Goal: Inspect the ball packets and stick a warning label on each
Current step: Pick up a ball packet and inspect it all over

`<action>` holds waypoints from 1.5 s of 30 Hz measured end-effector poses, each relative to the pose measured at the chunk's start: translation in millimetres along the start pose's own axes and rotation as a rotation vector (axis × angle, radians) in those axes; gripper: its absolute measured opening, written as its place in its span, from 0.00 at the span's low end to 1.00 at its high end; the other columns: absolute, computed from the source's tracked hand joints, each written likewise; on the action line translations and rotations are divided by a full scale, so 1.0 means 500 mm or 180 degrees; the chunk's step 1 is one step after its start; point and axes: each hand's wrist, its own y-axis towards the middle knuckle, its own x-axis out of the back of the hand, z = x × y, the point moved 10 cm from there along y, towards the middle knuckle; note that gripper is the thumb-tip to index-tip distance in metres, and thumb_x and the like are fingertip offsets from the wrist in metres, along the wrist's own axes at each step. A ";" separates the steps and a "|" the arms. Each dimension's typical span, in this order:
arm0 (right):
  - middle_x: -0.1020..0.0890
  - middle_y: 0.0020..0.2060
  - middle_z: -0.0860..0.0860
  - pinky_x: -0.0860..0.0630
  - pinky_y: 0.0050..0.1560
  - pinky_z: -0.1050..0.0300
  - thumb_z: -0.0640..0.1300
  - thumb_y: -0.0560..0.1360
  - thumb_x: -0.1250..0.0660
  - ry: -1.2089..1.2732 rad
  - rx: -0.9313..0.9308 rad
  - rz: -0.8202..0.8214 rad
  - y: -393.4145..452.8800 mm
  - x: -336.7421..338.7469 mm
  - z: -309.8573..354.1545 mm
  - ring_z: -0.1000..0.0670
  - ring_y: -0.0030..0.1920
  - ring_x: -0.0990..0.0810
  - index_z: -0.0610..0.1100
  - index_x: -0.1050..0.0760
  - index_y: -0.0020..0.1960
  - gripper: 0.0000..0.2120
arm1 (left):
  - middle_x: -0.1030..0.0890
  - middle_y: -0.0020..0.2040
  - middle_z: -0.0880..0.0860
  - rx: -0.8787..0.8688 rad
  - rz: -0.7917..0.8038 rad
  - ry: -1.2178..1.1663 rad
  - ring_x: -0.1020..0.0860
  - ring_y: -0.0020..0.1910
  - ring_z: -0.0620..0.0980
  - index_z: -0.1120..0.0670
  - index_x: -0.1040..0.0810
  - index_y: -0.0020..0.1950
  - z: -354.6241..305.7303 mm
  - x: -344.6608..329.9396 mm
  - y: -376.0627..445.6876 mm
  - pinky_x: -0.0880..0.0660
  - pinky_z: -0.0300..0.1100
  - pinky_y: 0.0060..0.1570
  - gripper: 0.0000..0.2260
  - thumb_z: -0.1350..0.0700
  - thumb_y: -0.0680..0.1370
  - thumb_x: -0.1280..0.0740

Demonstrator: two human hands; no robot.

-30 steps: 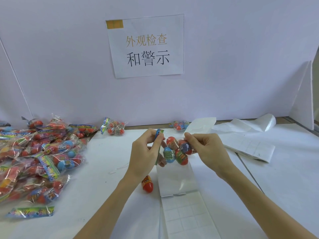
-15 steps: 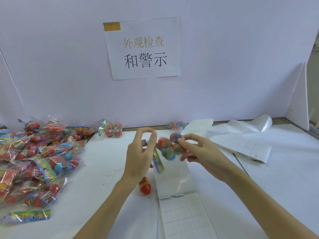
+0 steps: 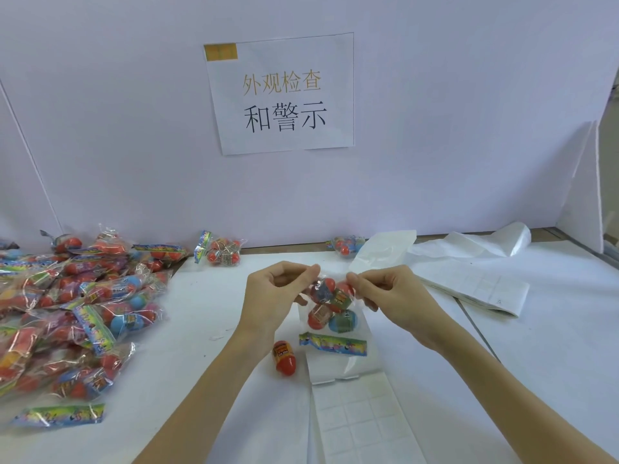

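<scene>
- pile (image 3: 77, 316) of ball packets covers the far left of the table (image 3: 187, 363), many overlapping; one flat header strip (image 3: 60, 414) lies alone at its near edge.
- a single packet (image 3: 222, 251) sits by the back wall, right of the pile.
- left hand (image 3: 271, 296) is raised over the table's middle, thumb and forefinger pinched on the top left corner of the held packet (image 3: 330, 306), other fingers curled.
- a loose red ball (image 3: 284, 358) lies on the table just below the left wrist.
- the held packet hangs between both hands, clear bag with red and blue balls, its coloured header at the bottom end, over the label sheet (image 3: 355, 413).
- right hand (image 3: 398, 296) pinches the packet's top right corner, fingers curled in.
- another packet (image 3: 346, 244) lies by the wall behind the hands.
- more white sheets (image 3: 475, 283) lie to the right; a crumpled white one (image 3: 495, 242) behind them.
- a paper sign (image 3: 281, 92) hangs on the wall.
</scene>
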 end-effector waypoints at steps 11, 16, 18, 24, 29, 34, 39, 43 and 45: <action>0.18 0.30 0.49 0.28 0.28 0.62 0.60 0.81 0.34 0.0480 -0.0357 0.0341 -0.005 -0.013 -0.022 0.49 0.29 0.21 0.53 0.12 0.55 0.16 | 0.12 0.45 0.50 -0.0161 -0.0057 -0.0113 0.20 0.39 0.46 0.50 0.12 0.47 -0.009 -0.010 -0.009 0.24 0.37 0.33 0.03 0.52 0.77 0.24; 0.12 0.49 0.39 0.17 0.49 0.57 0.53 0.81 0.31 0.1220 0.0012 0.0193 0.001 0.002 0.004 0.40 0.52 0.12 0.51 0.15 0.63 0.13 | 0.17 0.62 0.44 -0.0490 0.0432 -0.0194 0.21 0.62 0.40 0.50 0.12 0.48 -0.040 -0.033 -0.013 0.28 0.36 0.57 0.09 0.46 0.79 0.27; 0.12 0.49 0.40 0.17 0.50 0.57 0.43 0.81 0.29 0.1109 0.0167 0.0112 0.003 0.008 0.005 0.41 0.51 0.12 0.52 0.18 0.67 0.15 | 0.23 0.68 0.37 -0.0473 0.0470 -0.0061 0.28 0.71 0.36 0.45 0.13 0.53 -0.037 -0.038 -0.014 0.33 0.36 0.60 0.14 0.38 0.77 0.29; 0.11 0.48 0.46 0.17 0.53 0.57 0.28 0.82 0.40 0.0423 0.0408 0.0027 0.000 0.003 0.014 0.46 0.51 0.12 0.42 0.15 0.60 0.18 | 0.16 0.62 0.48 0.0043 0.0305 -0.0341 0.15 0.58 0.48 0.47 0.18 0.62 0.003 -0.031 -0.008 0.23 0.52 0.65 0.19 0.40 0.76 0.26; 0.12 0.41 0.44 0.18 0.49 0.58 0.43 0.84 0.33 0.0495 0.0483 -0.0158 -0.008 0.015 0.030 0.46 0.44 0.13 0.39 0.14 0.46 0.13 | 0.14 0.52 0.51 -0.0305 0.0108 -0.0263 0.15 0.54 0.54 0.49 0.18 0.60 -0.008 -0.018 -0.007 0.17 0.45 0.53 0.10 0.54 0.80 0.27; 0.15 0.32 0.45 0.23 0.41 0.63 0.50 0.79 0.30 0.0415 0.0859 -0.0371 -0.017 0.019 0.057 0.49 0.35 0.17 0.43 0.17 0.35 0.17 | 0.19 0.61 0.51 0.0080 -0.0194 -0.0218 0.17 0.57 0.50 0.47 0.23 0.67 0.009 0.003 -0.003 0.18 0.46 0.55 0.20 0.45 0.76 0.25; 0.16 0.33 0.44 0.21 0.43 0.60 0.45 0.82 0.30 0.0409 0.0840 -0.0126 -0.018 0.005 0.054 0.48 0.35 0.17 0.39 0.18 0.35 0.18 | 0.13 0.55 0.55 0.0339 0.0682 -0.0232 0.17 0.52 0.54 0.51 0.16 0.63 0.023 -0.040 -0.005 0.21 0.47 0.58 0.21 0.42 0.75 0.28; 0.16 0.37 0.43 0.20 0.45 0.57 0.52 0.78 0.28 0.1032 0.0320 -0.0094 -0.001 0.008 0.020 0.47 0.38 0.18 0.40 0.21 0.50 0.14 | 0.13 0.52 0.56 0.0206 0.0455 -0.0605 0.18 0.48 0.50 0.53 0.17 0.66 0.019 -0.025 0.009 0.23 0.40 0.46 0.24 0.51 0.71 0.24; 0.15 0.39 0.44 0.20 0.45 0.58 0.54 0.73 0.26 0.1274 -0.0044 -0.0077 0.003 0.002 -0.007 0.49 0.39 0.18 0.41 0.22 0.60 0.22 | 0.13 0.54 0.56 0.0181 0.0453 -0.0839 0.16 0.49 0.49 0.57 0.18 0.65 0.018 -0.026 0.012 0.22 0.38 0.45 0.23 0.54 0.70 0.23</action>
